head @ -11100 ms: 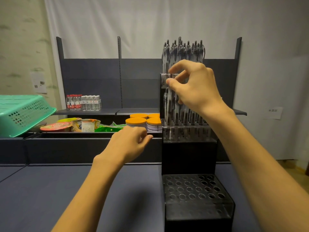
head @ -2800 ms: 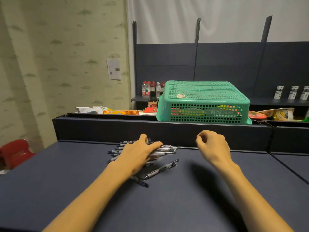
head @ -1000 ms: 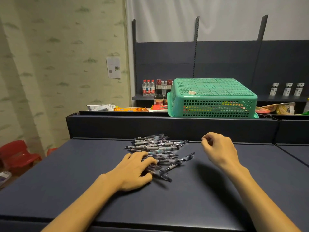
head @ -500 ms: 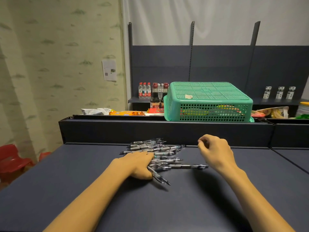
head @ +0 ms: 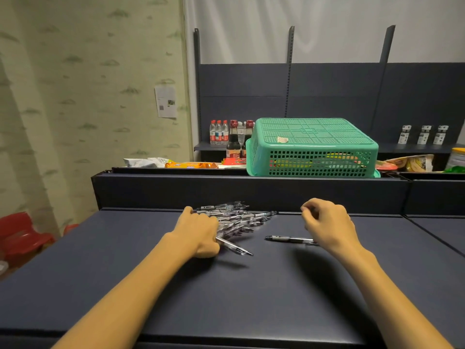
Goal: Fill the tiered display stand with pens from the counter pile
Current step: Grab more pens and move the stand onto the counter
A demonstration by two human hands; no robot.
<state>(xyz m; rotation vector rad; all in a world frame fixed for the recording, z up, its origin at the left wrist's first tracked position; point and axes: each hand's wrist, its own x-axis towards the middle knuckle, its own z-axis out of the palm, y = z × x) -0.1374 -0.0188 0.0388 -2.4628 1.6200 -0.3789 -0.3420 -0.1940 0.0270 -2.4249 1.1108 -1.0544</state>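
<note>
Gathering step. On the table (head: 251, 298), the left hand (head: 198, 234) curls its grip around pens at the pile (head: 234, 217); the right hand (head: 327, 225) hovers, fingers loosely curled and empty, over a stray pen (head: 289, 239). Beyond, a green basket (head: 312, 147). Next: lift the bundle toward the stand, out of view.

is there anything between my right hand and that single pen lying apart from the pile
Nothing visible. The right hand hovers right by the single pen, with only bare counter around it.
</note>
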